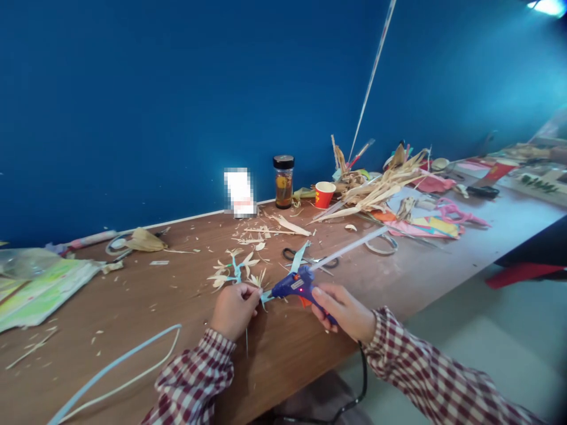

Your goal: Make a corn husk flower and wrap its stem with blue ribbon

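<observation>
My right hand [343, 310] is wrapped round the handle of a blue hot glue gun [293, 284], whose red light is lit. A long clear glue stick [349, 249] sticks out of its back, and its nozzle points left at a light-blue strip [266, 298]. Pinched in my left hand [237, 307] is a craft flower stem with pale husk petals [218, 277] and light-blue wrapping [238, 271]. A thin wire end [247, 342] shows below that hand. Behind the glue gun lie black-handled scissors [290, 254], partly covered.
Husk scraps litter the brown table [177, 295]. Along the blue wall stand a lidded jar [283, 183], a red paper cup [325, 195] and a pile of dried corn husks [385, 186]. A looped cable [119, 366] lies front left; the glue gun's black cord [364, 372] hangs past the table edge.
</observation>
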{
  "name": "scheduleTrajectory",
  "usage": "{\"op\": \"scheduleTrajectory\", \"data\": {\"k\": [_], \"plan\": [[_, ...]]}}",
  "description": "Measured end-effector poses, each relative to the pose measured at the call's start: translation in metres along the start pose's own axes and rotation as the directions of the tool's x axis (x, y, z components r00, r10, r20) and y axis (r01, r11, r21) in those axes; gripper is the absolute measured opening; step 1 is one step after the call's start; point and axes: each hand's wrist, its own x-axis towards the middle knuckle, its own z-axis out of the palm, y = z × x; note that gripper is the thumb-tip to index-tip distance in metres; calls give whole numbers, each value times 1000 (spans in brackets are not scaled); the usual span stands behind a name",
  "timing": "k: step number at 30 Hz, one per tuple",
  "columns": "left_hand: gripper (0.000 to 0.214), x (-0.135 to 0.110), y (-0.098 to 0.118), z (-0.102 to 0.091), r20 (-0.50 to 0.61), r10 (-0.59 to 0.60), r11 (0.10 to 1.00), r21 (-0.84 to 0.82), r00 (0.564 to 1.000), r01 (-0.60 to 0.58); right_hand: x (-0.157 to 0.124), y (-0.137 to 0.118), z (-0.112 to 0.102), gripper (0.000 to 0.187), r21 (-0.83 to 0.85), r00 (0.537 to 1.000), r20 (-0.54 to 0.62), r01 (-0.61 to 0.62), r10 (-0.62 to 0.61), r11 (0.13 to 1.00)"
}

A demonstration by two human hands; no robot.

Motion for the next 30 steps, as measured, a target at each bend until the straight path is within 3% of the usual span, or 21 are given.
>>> {"op": "scheduleTrajectory", "data": {"k": [10, 17, 22, 30], "plan": [[29, -1, 2, 0, 6, -14, 1000, -9, 1000, 14, 5, 5, 4, 41, -198, 1000, -2, 24, -25, 980], [29, 1, 0, 1, 10, -31, 1000, -6, 999, 31, 8, -6, -1, 44, -389, 996, 88, 36, -1, 920], [27, 2, 1, 1, 1, -14, 1000, 2, 1000, 14, 9, -15, -5, 41, -495, 987, 152, 119, -49, 861], [28, 0, -1, 0, 7, -14, 1000, -2, 1000, 14, 10, -17, -5, 45, -580, 985, 157, 147, -67, 801]]}}
